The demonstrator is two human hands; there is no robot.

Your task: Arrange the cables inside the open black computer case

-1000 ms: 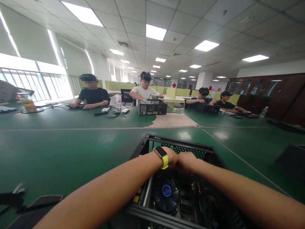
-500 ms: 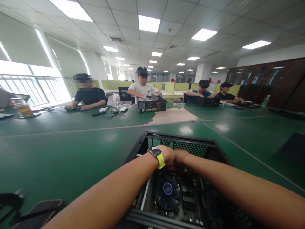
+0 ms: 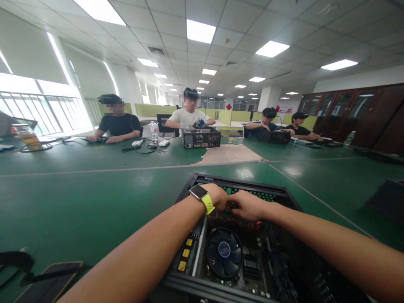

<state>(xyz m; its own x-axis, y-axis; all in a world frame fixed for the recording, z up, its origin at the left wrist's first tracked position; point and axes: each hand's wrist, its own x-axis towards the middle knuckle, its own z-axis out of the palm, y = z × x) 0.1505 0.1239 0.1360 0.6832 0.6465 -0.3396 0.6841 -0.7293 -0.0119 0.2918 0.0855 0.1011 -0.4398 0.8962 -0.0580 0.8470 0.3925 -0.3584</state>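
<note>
An open black computer case (image 3: 249, 182) lies before me with its inside facing up. A round black cooling fan (image 3: 224, 252) sits in its near half, and thin coloured cables (image 3: 240, 223) run behind it. Over the far end of the case, my left hand (image 3: 217, 195) is closed, its fingertips turned down and mostly hidden. Beside it my right hand (image 3: 248, 205) is bent into a pinch, fingertips pointing left and meeting the left hand. What either hand grips is too dark to make out. A watch with a yellow-green strap (image 3: 207, 203) is on my left wrist.
The case rests on a green table (image 3: 94, 202). A phone-like dark slab (image 3: 50, 283) lies near left, and a dark object (image 3: 388, 206) at right. Across the table a person (image 3: 189, 118) works at another case (image 3: 202, 139); other people sit along the far side.
My hands have risen slightly. The right hand has turned so its thumb and bent fingers show, and more of the case's left side is visible. The person opposite has lifted a bluish item.
</note>
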